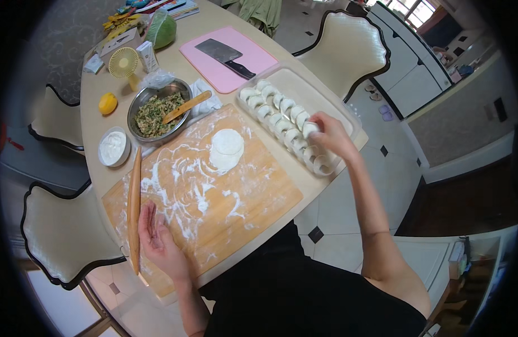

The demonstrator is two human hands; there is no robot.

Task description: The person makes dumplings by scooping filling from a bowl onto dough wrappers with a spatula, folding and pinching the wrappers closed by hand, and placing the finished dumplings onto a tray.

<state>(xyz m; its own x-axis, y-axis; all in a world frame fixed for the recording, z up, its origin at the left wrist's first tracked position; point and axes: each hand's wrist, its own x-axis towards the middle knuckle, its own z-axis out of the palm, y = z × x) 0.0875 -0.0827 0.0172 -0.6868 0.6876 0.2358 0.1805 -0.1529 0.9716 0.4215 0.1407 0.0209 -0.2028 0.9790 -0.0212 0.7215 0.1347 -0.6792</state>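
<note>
My right hand (331, 134) grips a white folded dumpling (310, 129) over a clear plastic tray (347, 110), where rows of dumplings (265, 111) lie. Palm up and empty, my left hand (156, 236) rests over the left part of a floured wooden board (259, 189), beside a tapered wooden rolling pin (134, 210). Overlapping round dough wrappers (227, 147) lie near the board's far edge. Behind the board, a steel bowl (130, 110) holds minced filling with green bits (156, 113) and a wooden spatula (187, 106). A small bowl of white flour (114, 147) sits to its left.
A cleaver (219, 51) lies on a pink cutting board (259, 49) beyond the tray. A yellow fruit (108, 103), a small yellow fan (123, 63), boxes and a wrapped green melon (161, 29) stand at the far left. Chairs (347, 46) surround the table.
</note>
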